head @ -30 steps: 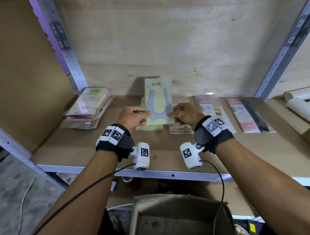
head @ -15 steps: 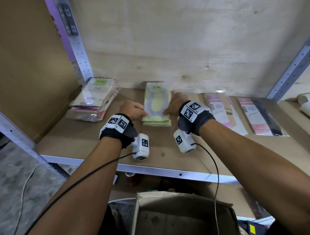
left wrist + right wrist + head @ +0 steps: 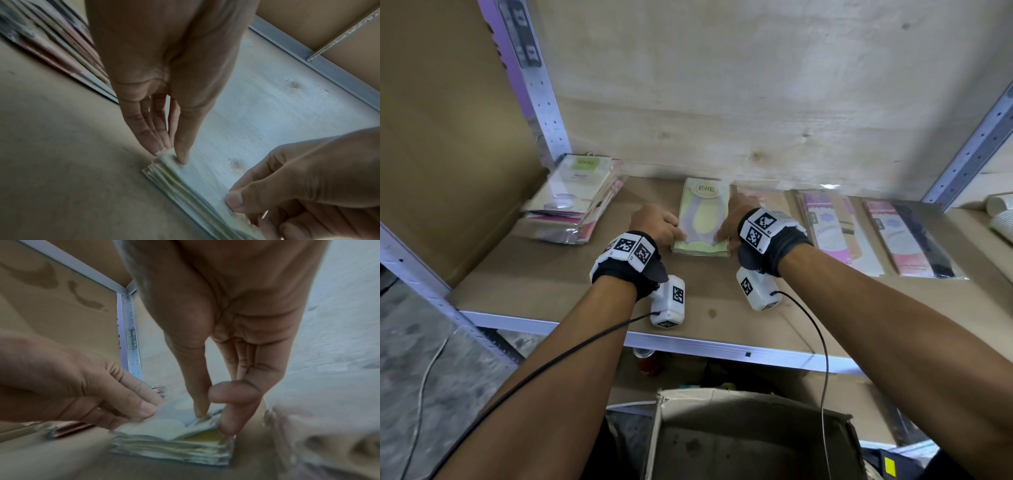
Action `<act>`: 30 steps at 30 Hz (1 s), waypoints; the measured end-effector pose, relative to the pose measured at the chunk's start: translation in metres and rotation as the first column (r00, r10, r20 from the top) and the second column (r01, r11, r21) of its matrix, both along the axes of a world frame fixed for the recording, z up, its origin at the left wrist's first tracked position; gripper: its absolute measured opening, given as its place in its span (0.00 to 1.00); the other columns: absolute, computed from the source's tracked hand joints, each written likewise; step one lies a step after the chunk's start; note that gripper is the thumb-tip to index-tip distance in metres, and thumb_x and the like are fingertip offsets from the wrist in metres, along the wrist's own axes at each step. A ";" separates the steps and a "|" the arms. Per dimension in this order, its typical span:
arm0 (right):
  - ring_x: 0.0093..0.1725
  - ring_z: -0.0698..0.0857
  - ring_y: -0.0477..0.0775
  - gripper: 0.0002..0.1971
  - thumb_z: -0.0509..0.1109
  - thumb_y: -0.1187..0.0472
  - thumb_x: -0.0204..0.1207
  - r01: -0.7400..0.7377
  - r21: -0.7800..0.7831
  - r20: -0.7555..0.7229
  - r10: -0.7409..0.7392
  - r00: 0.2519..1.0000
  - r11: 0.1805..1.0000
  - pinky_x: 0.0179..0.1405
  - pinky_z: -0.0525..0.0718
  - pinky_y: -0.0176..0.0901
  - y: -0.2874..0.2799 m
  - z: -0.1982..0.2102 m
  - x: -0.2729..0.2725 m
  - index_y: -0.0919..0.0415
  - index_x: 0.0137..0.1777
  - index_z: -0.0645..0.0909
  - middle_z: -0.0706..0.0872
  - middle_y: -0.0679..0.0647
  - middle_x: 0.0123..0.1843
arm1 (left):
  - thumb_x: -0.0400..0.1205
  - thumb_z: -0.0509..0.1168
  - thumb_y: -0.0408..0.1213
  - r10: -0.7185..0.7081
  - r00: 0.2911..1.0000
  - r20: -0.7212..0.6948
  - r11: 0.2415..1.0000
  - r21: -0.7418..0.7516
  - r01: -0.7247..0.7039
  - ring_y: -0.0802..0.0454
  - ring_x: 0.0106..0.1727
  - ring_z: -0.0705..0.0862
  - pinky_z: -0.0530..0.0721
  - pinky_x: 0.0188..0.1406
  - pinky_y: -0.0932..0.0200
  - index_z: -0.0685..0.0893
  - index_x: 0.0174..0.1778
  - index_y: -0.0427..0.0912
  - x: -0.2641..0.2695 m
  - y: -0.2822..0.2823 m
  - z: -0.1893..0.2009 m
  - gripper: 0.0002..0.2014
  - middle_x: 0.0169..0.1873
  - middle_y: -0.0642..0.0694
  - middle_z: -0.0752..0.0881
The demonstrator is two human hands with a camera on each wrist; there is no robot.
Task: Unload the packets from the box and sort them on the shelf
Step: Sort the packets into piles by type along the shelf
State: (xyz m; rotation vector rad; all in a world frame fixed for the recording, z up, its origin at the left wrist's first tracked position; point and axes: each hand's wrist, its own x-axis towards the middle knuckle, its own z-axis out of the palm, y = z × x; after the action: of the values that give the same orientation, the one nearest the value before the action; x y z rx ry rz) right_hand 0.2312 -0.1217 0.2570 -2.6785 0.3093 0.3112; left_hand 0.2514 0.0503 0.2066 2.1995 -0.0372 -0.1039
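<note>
Head view: we've got the green packet stack (image 3: 703, 222) mid-shelf (image 3: 551, 284) near the back edge, left hand (image 3: 657, 224) & right hand (image 3: 732, 222) on its two sides. Box (image 3: 750, 442) below the front edge.
L wrist: left hand (image 3: 164, 81) thumb + fingers pinch the top packet's corner.
R wrist: right hand (image 3: 226, 321) thumb on top, fingers at the stack (image 3: 174, 443) side, clamped on it.
</note>
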 end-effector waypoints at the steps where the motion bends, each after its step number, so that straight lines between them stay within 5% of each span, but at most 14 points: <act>1: 0.47 0.81 0.56 0.20 0.84 0.58 0.67 -0.008 -0.004 0.001 0.008 1.000 1.000 0.37 0.80 0.46 0.000 -0.002 0.001 0.64 0.36 0.73 0.82 0.59 0.46 | 0.68 0.82 0.30 0.001 1.000 0.000 1.000 0.008 -0.001 0.49 0.38 0.82 0.89 0.57 0.43 0.90 0.45 0.25 0.000 0.000 0.000 0.15 0.37 0.41 0.85; 7: 0.30 0.80 0.55 0.22 0.86 0.63 0.63 -0.042 0.035 0.010 0.041 0.999 0.999 0.25 0.77 0.42 0.003 -0.008 0.009 0.62 0.32 0.69 0.80 0.57 0.33 | 0.67 0.84 0.30 0.032 0.999 -0.032 0.999 -0.017 -0.032 0.40 0.49 0.91 0.90 0.56 0.46 0.93 0.46 0.33 0.000 -0.001 -0.002 0.13 0.47 0.35 0.92; 10: 0.30 0.80 0.56 0.20 0.85 0.63 0.63 -0.056 0.008 0.029 0.056 0.998 0.998 0.27 0.78 0.44 0.003 -0.011 0.010 0.63 0.38 0.73 0.81 0.59 0.36 | 0.66 0.84 0.28 0.029 0.999 -0.040 0.999 -0.036 -0.030 0.40 0.48 0.90 0.90 0.55 0.42 0.91 0.41 0.36 0.000 -0.002 -0.002 0.12 0.49 0.30 0.91; 14: 0.47 0.83 0.59 0.29 0.84 0.54 0.67 -0.085 -0.165 0.055 0.096 0.994 0.983 0.49 0.82 0.50 0.006 -0.015 0.009 0.68 0.60 0.75 0.80 0.57 0.45 | 0.66 0.84 0.29 0.045 0.998 -0.053 0.998 -0.047 -0.048 0.39 0.52 0.91 0.89 0.58 0.44 0.91 0.44 0.37 0.000 -0.001 -0.003 0.13 0.49 0.34 0.91; 17: 0.67 0.80 0.65 0.32 0.83 0.51 0.67 -0.111 -0.198 0.057 0.124 0.991 0.974 0.72 0.72 0.55 0.006 -0.019 0.012 0.70 0.63 0.75 0.81 0.63 0.64 | 0.67 0.84 0.30 0.032 0.998 -0.060 0.999 -0.033 -0.034 0.39 0.55 0.90 0.88 0.60 0.44 0.92 0.51 0.34 -0.001 -0.001 -0.002 0.17 0.50 0.35 0.91; 20: 0.69 0.79 0.70 0.33 0.82 0.50 0.68 -0.104 -0.233 0.062 0.122 0.991 0.967 0.79 0.63 0.55 0.007 -0.019 0.013 0.71 0.63 0.75 0.78 0.67 0.70 | 0.69 0.83 0.31 0.028 0.999 -0.043 0.999 -0.015 -0.028 0.39 0.55 0.89 0.88 0.61 0.45 0.91 0.52 0.34 -0.002 -0.002 -0.001 0.17 0.48 0.38 0.91; 22: 0.69 0.79 0.69 0.34 0.83 0.50 0.67 -0.110 -0.235 0.059 0.128 0.990 0.966 0.77 0.66 0.53 0.007 -0.019 0.012 0.72 0.65 0.75 0.79 0.67 0.67 | 0.70 0.83 0.35 0.036 0.999 -0.025 0.999 0.002 -0.036 0.39 0.55 0.90 0.87 0.61 0.46 0.91 0.54 0.35 -0.004 0.001 0.000 0.18 0.46 0.40 0.90; 24: 0.63 0.83 0.66 0.32 0.84 0.54 0.67 -0.120 -0.207 0.049 0.133 0.990 0.971 0.60 0.78 0.46 0.006 -0.015 0.012 0.71 0.64 0.77 0.83 0.63 0.54 | 0.72 0.81 0.41 0.059 0.998 0.020 0.998 0.031 -0.059 0.41 0.59 0.88 0.85 0.64 0.49 0.89 0.60 0.36 -0.005 0.007 0.003 0.22 0.54 0.40 0.89; 27: 0.52 0.84 0.62 0.22 0.83 0.57 0.68 -0.155 -0.185 0.011 0.160 0.987 0.970 0.42 0.80 0.44 0.006 -0.008 0.014 0.70 0.54 0.82 0.83 0.60 0.44 | 0.77 0.76 0.45 0.105 0.988 0.114 0.994 0.014 -0.107 0.44 0.64 0.85 0.81 0.68 0.52 0.87 0.65 0.37 -0.004 0.025 0.015 0.23 0.63 0.41 0.87; 30: 0.65 0.80 0.62 0.24 0.77 0.53 0.73 -0.195 -0.201 0.080 0.215 0.973 0.960 0.54 0.79 0.46 0.014 -0.002 0.017 0.67 0.64 0.82 0.83 0.59 0.62 | 0.78 0.75 0.45 0.193 0.958 0.210 0.981 -0.029 -0.191 0.47 0.64 0.86 0.78 0.66 0.61 0.89 0.63 0.40 -0.001 0.049 0.033 0.20 0.63 0.44 0.89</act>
State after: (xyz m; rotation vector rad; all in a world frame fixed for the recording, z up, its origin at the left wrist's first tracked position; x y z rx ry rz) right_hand 0.2482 -0.1073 0.2545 -2.9118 0.0303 0.2158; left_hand 0.2504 0.0988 0.2394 2.1851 0.0570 0.2405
